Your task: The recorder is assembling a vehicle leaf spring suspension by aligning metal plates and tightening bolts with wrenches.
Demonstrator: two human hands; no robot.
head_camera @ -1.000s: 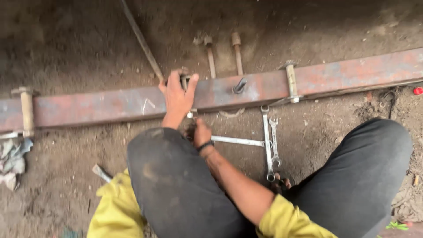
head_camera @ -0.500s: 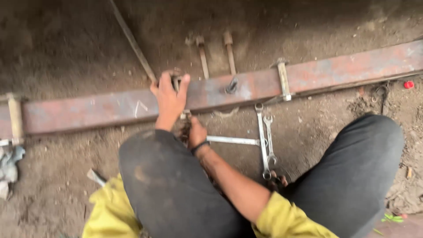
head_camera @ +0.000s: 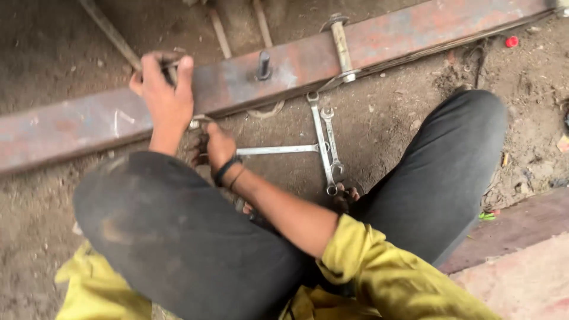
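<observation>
Left hand (head_camera: pixel 165 95) is up on the long rusty steel bar (head_camera: pixel 71 127), fingers curled over its far edge & clenched round a dark bolt head or fitting there; what exactly it grips is hidden by the fingers. Right hand (head_camera: pixel 214 145) sits just below the bar's near edge, closed on one end of a silver wrench (head_camera: pixel 275 150), w/ black bands on the wrist. That wrench runs flat over the dirt ground (head_camera: pixel 403 101) to the right, its far end meeting two more wrenches (head_camera: pixel 325 142) that lie side by side, roughly at right angles to it, ring ends up by the bar & lower ends down near the person's bare toes (head_camera: pixel 349 195). Bar runs across the whole view, tilted up to the right, rust red w/ grey patches. A dark bolt (head_camera: pixel 264 65) stands up thru it right of the left hand; further right a U-clamp w/ a pale threaded rod (head_camera: pixel 341 44) crosses over it. Beyond the bar, 2 thin rods and a slanting pipe (head_camera: pixel 109 29) lie on the ground. Small red cap (head_camera: pixel 512 41) sits on the dirt at far right, well apart from the hands. Person is squatting, dark trousers (head_camera: pixel 178 237), yellow sleeves (head_camera: pixel 385 272); left knee fills the lower left, right knee lower right.
</observation>
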